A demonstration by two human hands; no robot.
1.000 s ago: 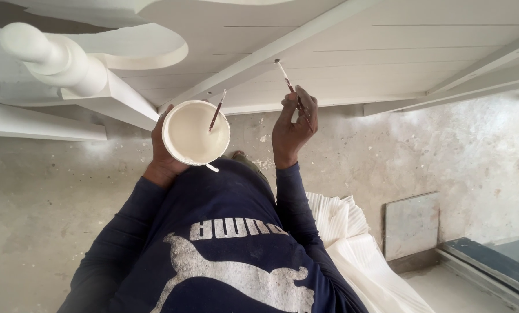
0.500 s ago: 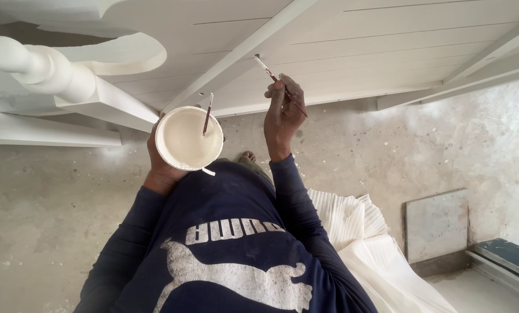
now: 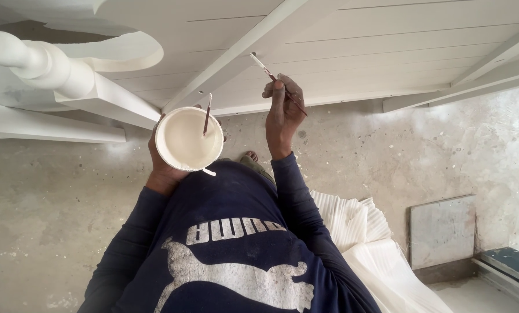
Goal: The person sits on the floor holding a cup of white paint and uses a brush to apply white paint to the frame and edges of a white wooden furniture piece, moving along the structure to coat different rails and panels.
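My left hand (image 3: 162, 168) cups a round white bowl of white paint (image 3: 185, 142) from below, with a second small brush (image 3: 206, 115) standing in it. My right hand (image 3: 282, 113) pinches a thin red-handled brush (image 3: 269, 73), its pale tip up against the white painted panel (image 3: 352, 52) of a piece of wooden furniture. A white rail (image 3: 236, 52) of that furniture runs diagonally just left of the brush tip. My dark blue long sleeves and shirt fill the lower middle.
A turned white furniture post (image 3: 36, 61) and curved white part (image 3: 126, 52) sit at the upper left. Below is a rough concrete floor (image 3: 45, 214). White corrugated sheets (image 3: 358, 232) lie at the lower right, beside a grey tile (image 3: 442, 229) and a blue-topped ledge (image 3: 514, 264).
The view has shifted slightly, so the furniture sits a little differently in frame. The right hand has moved the brush tip a little along the panel. The bowl stays in the left hand.
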